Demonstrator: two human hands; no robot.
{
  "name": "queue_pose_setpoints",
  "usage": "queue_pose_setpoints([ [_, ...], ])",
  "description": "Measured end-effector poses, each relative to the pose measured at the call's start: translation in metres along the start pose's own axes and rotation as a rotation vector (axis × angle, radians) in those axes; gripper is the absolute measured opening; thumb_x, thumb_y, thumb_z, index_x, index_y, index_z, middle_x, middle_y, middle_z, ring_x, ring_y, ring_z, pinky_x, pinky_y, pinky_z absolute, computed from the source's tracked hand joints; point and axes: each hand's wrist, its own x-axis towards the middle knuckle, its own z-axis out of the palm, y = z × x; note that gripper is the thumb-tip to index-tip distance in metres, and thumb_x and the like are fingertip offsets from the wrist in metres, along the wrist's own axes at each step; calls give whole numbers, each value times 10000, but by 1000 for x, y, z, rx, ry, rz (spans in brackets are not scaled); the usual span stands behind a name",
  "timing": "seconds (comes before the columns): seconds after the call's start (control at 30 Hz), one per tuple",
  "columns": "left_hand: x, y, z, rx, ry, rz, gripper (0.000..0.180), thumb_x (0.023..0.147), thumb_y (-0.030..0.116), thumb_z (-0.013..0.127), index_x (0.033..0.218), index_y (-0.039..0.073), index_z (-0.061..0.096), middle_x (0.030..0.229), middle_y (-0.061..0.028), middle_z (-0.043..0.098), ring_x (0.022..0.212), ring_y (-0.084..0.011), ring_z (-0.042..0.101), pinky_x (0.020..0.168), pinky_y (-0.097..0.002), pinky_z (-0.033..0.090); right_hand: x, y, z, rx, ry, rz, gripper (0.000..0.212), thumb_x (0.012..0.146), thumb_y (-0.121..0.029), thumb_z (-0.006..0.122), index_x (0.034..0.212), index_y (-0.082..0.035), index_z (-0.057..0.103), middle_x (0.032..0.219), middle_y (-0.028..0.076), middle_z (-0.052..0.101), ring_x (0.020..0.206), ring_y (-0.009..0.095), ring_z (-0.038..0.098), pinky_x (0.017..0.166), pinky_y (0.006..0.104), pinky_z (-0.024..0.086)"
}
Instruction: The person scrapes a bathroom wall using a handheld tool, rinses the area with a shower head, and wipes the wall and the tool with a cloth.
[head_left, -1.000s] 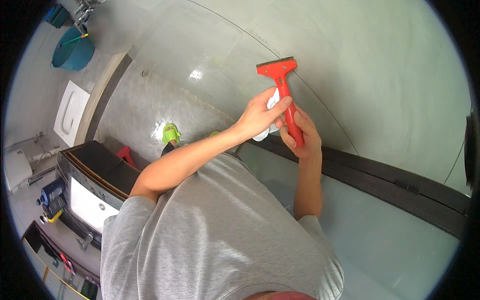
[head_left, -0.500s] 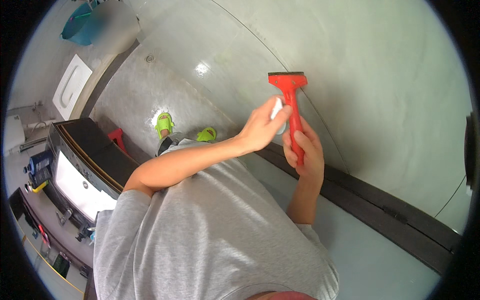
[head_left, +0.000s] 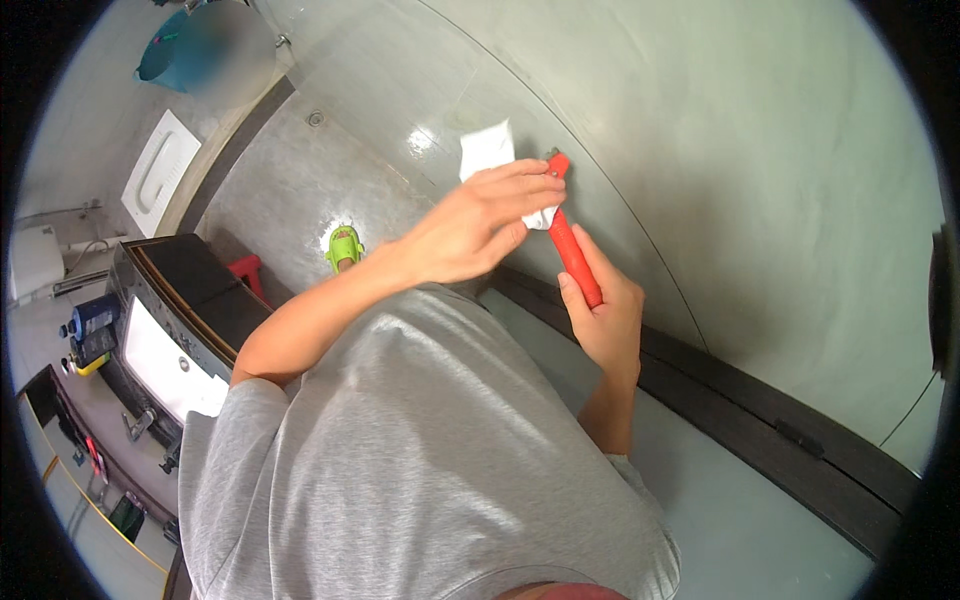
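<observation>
Grey floor (head_left: 270,190) below, scraper (head_left: 573,263) has turned edge-on.

Smooth plastic scraper handle (head_left: 574,262), matt paper-like wipe (head_left: 487,149), matt cloth shirt (head_left: 430,450), glossy smooth basin (head_left: 163,350)

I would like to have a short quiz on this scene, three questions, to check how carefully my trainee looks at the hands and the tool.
1. Multiple choice: where does the right hand hold the red scraper?
A) by its head
B) by its handle
C) nowhere; it does not touch it

2. True or false: the white sheet lies on the floor, away from both hands.

3. Fill in: the slipper in view is bright ____ in colour.

Key:
1. B
2. False; the left hand holds the white sheet near the scraper's head.
3. green
</observation>
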Motion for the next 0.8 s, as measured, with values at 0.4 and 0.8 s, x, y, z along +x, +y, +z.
queue_pose_setpoints([
  [0.4, 10, 2, 3, -89, -7, -118, 381, 868, -15, 590, 1244, 45, 602, 1352, -150, 545, 1287, -294, 498, 1069, -374, 416, -17, 2, 6, -22, 28, 13, 455, 812, -87, 697, 1258, -76, 607, 980, 206, 670, 813, 316, 673, 727, 359, 516],
  [0.8, -59, -39, -162, -54, 1130, -458, 293, 982, 212, 582, 1158, -2, 678, 1046, -16, 674, 953, -66, 548, 855, -203, 413, -4, -47, 32, 941, 153, -172, 523, 895, -15, 485, 1408, 15, 391, 807, 93, 622, 579, 68, 499, 532, 216, 424],
])
